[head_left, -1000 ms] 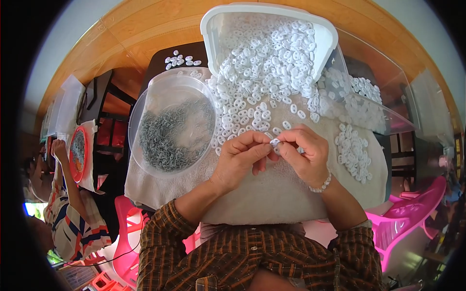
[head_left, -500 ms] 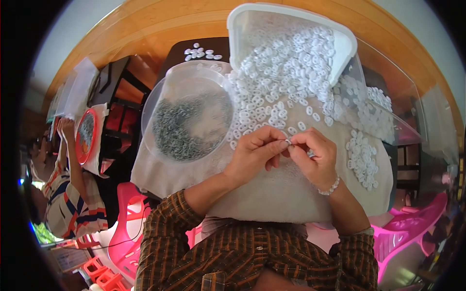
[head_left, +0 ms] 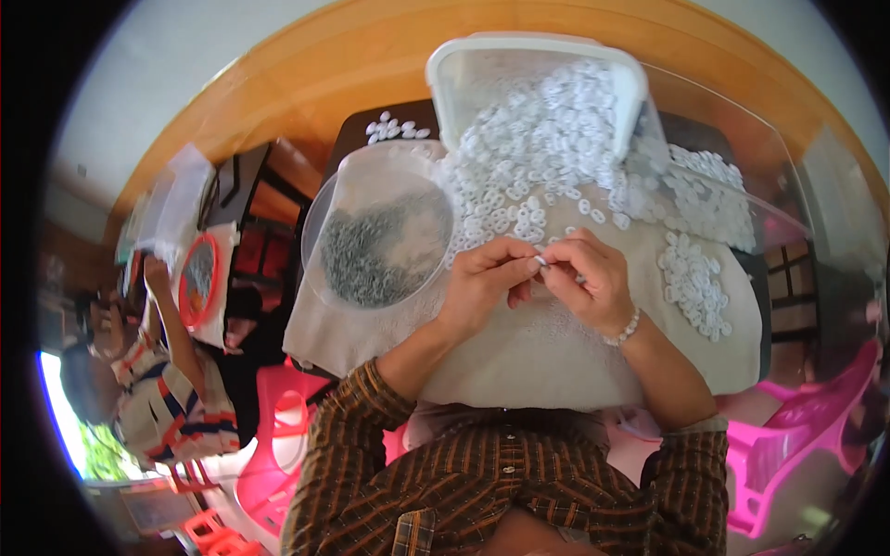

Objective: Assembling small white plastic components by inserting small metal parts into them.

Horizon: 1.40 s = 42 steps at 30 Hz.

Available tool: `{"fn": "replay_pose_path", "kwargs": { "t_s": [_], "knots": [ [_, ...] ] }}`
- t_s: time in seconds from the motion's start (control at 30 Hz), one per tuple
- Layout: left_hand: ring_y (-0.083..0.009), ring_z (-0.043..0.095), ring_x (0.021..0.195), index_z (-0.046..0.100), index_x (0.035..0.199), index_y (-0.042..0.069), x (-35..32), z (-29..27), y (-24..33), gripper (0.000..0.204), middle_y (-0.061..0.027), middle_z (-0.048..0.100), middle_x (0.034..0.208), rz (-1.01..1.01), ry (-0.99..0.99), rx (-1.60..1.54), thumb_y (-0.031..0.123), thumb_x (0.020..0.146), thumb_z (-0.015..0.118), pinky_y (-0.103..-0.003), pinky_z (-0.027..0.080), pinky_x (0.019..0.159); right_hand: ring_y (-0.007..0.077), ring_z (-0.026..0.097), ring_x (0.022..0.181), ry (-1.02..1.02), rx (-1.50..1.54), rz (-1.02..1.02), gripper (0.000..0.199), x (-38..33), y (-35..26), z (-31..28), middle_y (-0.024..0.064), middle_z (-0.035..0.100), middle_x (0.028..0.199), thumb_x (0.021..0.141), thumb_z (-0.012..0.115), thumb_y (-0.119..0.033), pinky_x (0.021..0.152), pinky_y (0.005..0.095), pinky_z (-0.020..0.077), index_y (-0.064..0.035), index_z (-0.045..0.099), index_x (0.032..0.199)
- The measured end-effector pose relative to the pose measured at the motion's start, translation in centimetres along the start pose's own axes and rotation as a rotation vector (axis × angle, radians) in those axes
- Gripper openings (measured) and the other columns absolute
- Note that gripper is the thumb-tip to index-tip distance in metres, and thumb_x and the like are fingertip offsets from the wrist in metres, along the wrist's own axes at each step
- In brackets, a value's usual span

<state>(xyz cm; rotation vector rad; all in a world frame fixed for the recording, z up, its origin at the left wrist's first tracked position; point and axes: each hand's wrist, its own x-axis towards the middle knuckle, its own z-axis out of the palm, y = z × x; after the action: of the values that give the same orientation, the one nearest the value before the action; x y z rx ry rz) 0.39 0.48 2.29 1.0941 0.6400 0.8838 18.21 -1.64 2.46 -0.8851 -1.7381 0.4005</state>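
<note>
My left hand (head_left: 489, 281) and my right hand (head_left: 591, 281) meet fingertip to fingertip over a pale cloth (head_left: 547, 357), pinching a small white plastic piece (head_left: 543, 263) between them. Just beyond my fingers lies a heap of white ring-shaped pieces (head_left: 547, 157) spilling out of a tipped clear plastic tub (head_left: 445, 83). A round clear bowl (head_left: 320, 218) with small grey metal parts (head_left: 375, 250) sits to the left of my left hand. A bead bracelet is on my right wrist.
More white pieces lie in a pile at the right (head_left: 693, 283) and a few at the back (head_left: 394, 127). Another person (head_left: 171, 389) sits at the left by a red-rimmed round dish (head_left: 197, 281). Pink plastic chairs (head_left: 797, 454) stand at both sides.
Both hands stay together on the small piece, fingers shifting slightly. The view has drifted, so the tub and bowl sit further right in the picture.
</note>
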Motion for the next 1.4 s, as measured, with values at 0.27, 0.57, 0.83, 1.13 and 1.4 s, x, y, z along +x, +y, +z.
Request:
{"fn": "replay_pose_path", "kwargs": {
  "t_s": [0.27,0.57,0.83,1.13,1.4],
  "knots": [
    [-0.0231,0.062,0.075,0.066,0.093,0.001,-2.9,-2.8,6.8,0.012,-0.0117,0.064,0.083,0.49,0.109,1.434,0.003,0.082,0.061,-0.031,0.048,0.066,0.0163,0.055,0.052,0.09,-0.118,-0.082,0.007,-1.1,0.6,-1.1,0.0039,0.058,0.072,0.074,0.064,-0.003,0.046,0.0275,0.0425,-0.0062,0.06,0.079],
    [-0.0331,0.059,0.081,0.065,0.084,0.007,-5.6,-9.0,6.5,0.01,-0.0122,0.057,0.079,0.092,0.093,1.922,0.007,0.076,0.059,-0.04,0.047,0.071,0.0172,0.057,0.054,0.099,-0.162,-0.112,0.005,-1.1,0.8,-0.7,0.0032,0.059,0.07,0.074,0.065,-0.006,0.048,0.0281,0.0448,-0.0081,0.061,0.077],
    [-0.0327,0.061,0.077,0.064,0.085,0.009,-5.4,-10.8,5.6,0.011,-0.0088,0.059,0.081,0.277,0.258,1.789,0.004,0.079,0.057,-0.042,0.047,0.066,0.0162,0.059,0.054,0.156,-0.086,0.017,0.006,-0.6,0.9,-1.0,0.0041,0.06,0.07,0.074,0.066,-0.005,0.049,0.0276,0.0453,-0.007,0.061,0.077],
    [-0.0362,0.058,0.083,0.061,0.093,0.003,-5.5,-11.6,6.0,0.016,-0.017,0.055,0.086,0.422,0.143,1.767,-0.001,0.083,0.05,-0.042,0.046,0.069,0.0212,0.059,0.056,0.181,-0.17,-0.072,0.006,-1.3,1.8,-0.6,0.005,0.059,0.07,0.073,0.065,-0.006,0.05,0.0311,0.0457,-0.0082,0.061,0.076],
    [-0.0349,0.056,0.079,0.058,0.09,-0.001,-5.3,-10.1,5.4,0.009,-0.0172,0.053,0.081,0.417,0.13,1.633,0.001,0.088,0.049,-0.039,0.045,0.07,0.0255,0.061,0.063,0.138,-0.209,0.001,0.006,-1.6,1.5,-0.9,0.004,0.061,0.073,0.074,0.063,-0.015,0.055,0.0362,0.0485,-0.0114,0.059,0.072]
  ]
}}
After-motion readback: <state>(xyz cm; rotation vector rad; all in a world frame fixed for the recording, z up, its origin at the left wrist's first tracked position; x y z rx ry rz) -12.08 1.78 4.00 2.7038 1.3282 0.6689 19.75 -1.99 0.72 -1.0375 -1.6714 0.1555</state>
